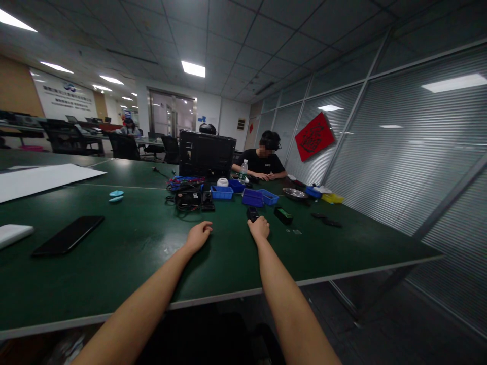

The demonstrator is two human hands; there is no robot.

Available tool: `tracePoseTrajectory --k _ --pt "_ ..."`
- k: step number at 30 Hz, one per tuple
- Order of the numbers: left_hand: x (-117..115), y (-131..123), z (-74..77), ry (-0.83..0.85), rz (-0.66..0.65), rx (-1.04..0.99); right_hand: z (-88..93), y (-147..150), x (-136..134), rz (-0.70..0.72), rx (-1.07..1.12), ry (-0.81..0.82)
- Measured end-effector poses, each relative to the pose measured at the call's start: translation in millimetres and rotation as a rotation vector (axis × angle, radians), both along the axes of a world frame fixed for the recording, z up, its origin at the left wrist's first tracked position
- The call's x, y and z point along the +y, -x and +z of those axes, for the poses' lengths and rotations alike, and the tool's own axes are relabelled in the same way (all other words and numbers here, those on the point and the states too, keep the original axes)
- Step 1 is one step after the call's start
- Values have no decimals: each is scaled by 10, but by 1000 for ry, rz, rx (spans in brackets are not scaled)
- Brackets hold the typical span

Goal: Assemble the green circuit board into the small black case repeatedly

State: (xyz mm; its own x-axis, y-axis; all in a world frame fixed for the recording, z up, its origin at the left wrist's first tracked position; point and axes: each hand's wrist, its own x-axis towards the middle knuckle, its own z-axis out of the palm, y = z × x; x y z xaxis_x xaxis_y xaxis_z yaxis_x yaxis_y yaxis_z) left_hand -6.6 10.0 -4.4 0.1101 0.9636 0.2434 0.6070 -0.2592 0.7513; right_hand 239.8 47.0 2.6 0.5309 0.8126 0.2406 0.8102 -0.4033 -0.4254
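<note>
Both my arms stretch out over a dark green table (pixel 125 253). My left hand (pixel 198 236) rests on the table top with its fingers curled loosely and nothing in it. My right hand (pixel 259 228) is closed round the near end of a small black device (pixel 252 213) that lies just ahead of it. A second small black device with a green part (pixel 283 215) lies a little to the right of that hand.
A black phone (pixel 68 234) and a white slab (pixel 13 234) lie at the left. Further back stand several blue bins (pixel 221 192), a black computer case (pixel 206 153), tangled cables (pixel 186 198) and a metal dish (pixel 294 193). A person in black (pixel 262 162) sits at the far side.
</note>
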Motion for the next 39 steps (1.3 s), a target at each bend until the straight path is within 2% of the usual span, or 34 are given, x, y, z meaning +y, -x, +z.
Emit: tracePoseTrajectory --k 11,27,39 --pt "4 -13 -8 -29 -17 3 78 86 -74 7 19 -17" --pt "-5 -12 1 -12 -19 29 49 46 -32 27 15 0" --pt "15 -13 -21 -8 -28 21 108 204 -102 132 -6 36"
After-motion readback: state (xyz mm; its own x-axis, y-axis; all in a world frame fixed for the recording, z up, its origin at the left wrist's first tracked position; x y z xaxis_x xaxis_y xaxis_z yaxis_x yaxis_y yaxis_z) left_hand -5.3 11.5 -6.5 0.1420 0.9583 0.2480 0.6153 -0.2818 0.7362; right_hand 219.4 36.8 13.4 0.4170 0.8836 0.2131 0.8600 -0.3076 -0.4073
